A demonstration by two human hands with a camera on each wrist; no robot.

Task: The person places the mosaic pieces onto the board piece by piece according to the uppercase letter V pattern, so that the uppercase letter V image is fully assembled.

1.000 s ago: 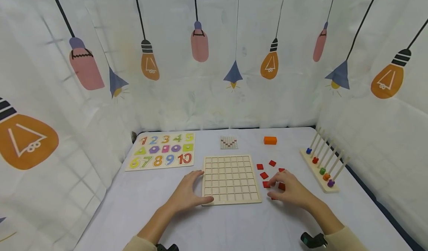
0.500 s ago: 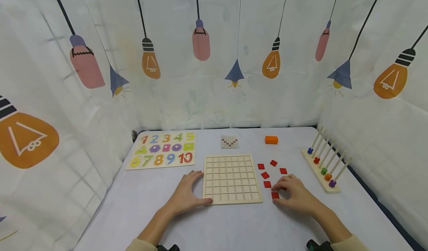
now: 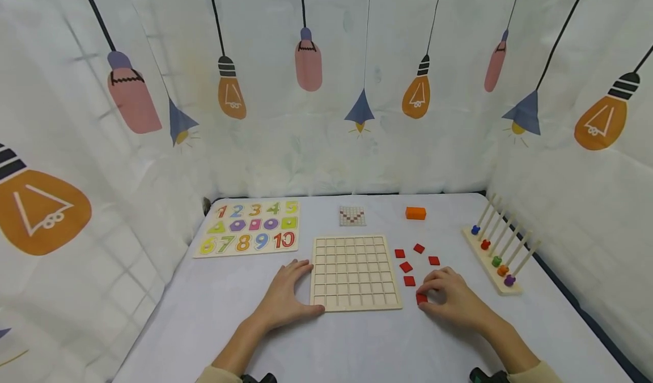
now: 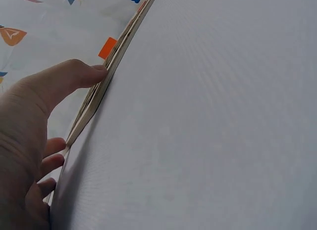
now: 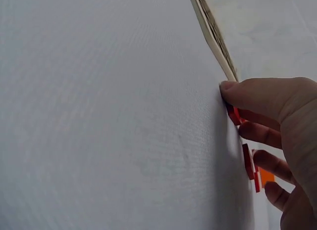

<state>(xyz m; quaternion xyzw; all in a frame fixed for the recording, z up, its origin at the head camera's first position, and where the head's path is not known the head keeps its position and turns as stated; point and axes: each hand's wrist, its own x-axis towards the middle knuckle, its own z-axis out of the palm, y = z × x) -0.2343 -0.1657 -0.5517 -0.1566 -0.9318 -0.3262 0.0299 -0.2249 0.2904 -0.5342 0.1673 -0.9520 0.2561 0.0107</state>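
Observation:
A light wooden grid board (image 3: 355,272) lies flat on the white-covered table. My left hand (image 3: 285,295) rests at its near left corner, thumb along the front edge and fingers against the left side; in the left wrist view the thumb (image 4: 74,77) touches the board's rim. To the right of the board, my right hand (image 3: 451,299) pinches a small red square tile (image 3: 421,298) between thumb and fingers at table level. The right wrist view shows this red tile (image 5: 233,114) partly hidden behind the thumb. Several more red tiles (image 3: 410,281) lie loose beyond the hand.
A number puzzle board (image 3: 250,233) lies at the back left. Behind the grid board are a small patterned card (image 3: 352,216) and an orange block (image 3: 415,213). On the right stands a peg rack (image 3: 492,261) with coloured beads. A printed curtain (image 3: 326,145) encloses the table.
My right hand has come slightly nearer and to the right, and its thumb and fingers have closed on the nearest red tile. The left hand has stayed at the board's corner.

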